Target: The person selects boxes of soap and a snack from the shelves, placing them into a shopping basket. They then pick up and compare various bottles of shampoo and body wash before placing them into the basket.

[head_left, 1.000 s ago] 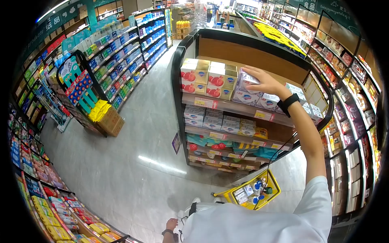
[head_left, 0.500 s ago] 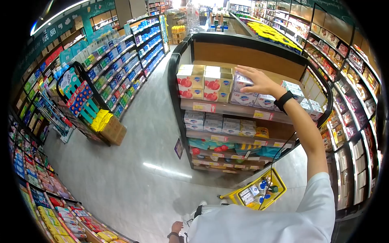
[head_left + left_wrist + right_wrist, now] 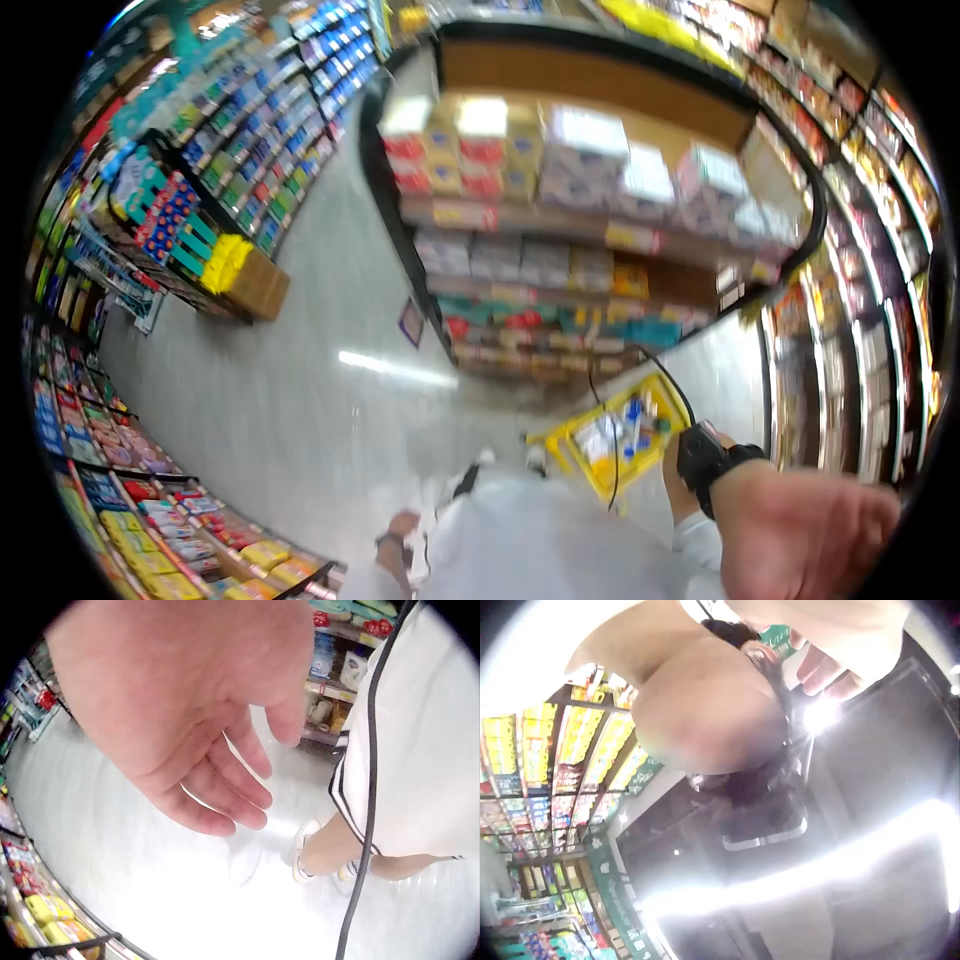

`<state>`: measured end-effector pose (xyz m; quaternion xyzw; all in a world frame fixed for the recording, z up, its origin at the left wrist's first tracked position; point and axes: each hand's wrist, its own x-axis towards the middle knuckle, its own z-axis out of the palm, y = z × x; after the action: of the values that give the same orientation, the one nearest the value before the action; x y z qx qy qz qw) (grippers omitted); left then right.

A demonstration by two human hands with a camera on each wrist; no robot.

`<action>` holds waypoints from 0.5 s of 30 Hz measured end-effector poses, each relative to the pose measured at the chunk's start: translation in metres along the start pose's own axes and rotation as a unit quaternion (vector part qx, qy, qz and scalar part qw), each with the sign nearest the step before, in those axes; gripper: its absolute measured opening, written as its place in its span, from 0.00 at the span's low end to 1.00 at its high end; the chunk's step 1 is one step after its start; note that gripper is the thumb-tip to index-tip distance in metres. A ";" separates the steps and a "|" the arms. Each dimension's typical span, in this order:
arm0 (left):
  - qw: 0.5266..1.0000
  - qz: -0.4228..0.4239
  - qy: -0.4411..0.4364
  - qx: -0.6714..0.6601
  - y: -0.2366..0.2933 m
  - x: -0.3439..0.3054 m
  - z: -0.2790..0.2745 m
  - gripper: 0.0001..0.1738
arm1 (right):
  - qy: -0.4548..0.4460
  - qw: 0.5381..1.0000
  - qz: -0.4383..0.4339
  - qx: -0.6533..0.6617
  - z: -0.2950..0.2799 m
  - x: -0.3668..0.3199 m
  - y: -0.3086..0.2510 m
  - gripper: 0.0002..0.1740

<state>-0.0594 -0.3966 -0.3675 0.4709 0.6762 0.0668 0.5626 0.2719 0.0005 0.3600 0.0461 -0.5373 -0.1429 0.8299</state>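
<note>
Hanging low beside the white clothing (image 3: 540, 535), the left hand (image 3: 402, 525) has its fingers loosely bent and slightly apart. The right hand (image 3: 800, 530), blurred, is close to the head camera, its fingers loosely bent in the right wrist view. Near the right forearm, the yellow basket (image 3: 673, 396) stands on the floor (image 3: 300, 420) with white boxes (image 3: 597, 438) inside. Farther forward, stacked cartons (image 3: 585, 165) sit on the display shelf (image 3: 560, 222).
</note>
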 end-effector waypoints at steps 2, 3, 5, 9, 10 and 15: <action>0.981 -0.144 0.115 -0.052 0.045 -0.016 -0.040 0.18 | -0.065 0.996 0.058 -0.004 -0.004 0.009 -0.033 0.18; 0.982 -0.147 0.117 -0.003 0.034 -0.001 -0.060 0.19 | -0.091 0.993 0.080 -0.011 0.000 0.010 -0.048 0.17; 0.971 -0.161 0.149 -0.095 0.059 0.011 -0.092 0.19 | -0.130 0.985 0.105 -0.050 0.009 0.003 -0.068 0.18; 0.976 -0.093 0.102 -0.168 0.110 0.043 -0.139 0.08 | -0.073 0.972 0.193 -0.111 -0.020 -0.003 -0.109 0.15; 0.984 -0.078 0.078 -0.137 0.119 0.057 -0.144 0.08 | -0.086 0.968 0.202 -0.121 -0.031 -0.006 -0.110 0.15; 0.999 -0.040 -0.002 -0.016 0.167 0.113 -0.165 0.10 | -0.090 0.948 0.258 -0.167 -0.071 -0.017 -0.124 0.15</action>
<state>-0.0928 -0.1525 -0.2841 0.4341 0.6923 0.0544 0.5738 0.3059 -0.1182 0.2868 -0.2458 -0.5715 -0.0152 0.7828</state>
